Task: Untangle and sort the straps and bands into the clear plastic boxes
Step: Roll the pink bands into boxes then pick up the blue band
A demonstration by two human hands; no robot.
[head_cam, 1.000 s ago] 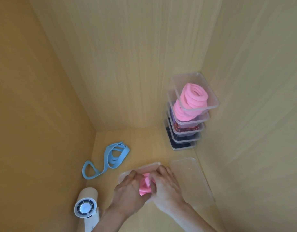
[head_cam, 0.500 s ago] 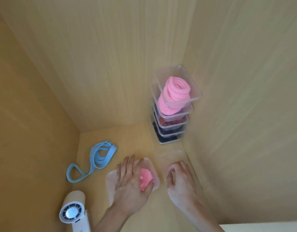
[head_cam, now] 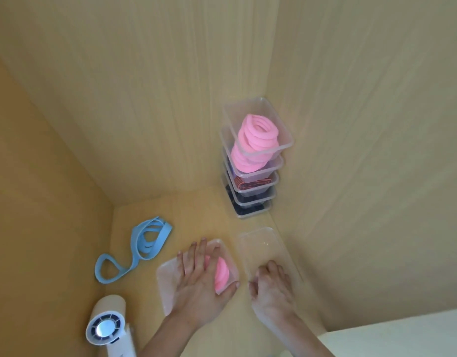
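Since a second ago your right hand (head_cam: 271,287) has left the rolled pink band (head_cam: 222,274) for the clear lid (head_cam: 260,243). At far left, a white handheld fan (head_cam: 106,323) lies near a loose blue band (head_cam: 134,248). Your left hand (head_cam: 201,276), fingers straight and spread, presses the pink band into the open clear box (head_cam: 165,279). Your right hand's fingers curl on the lid's near end; whether they grip it cannot be told. Behind stands a stack of filled boxes (head_cam: 273,166).

White handheld fan (head_cam: 106,325) on wooden shelf (head_cam: 196,210)
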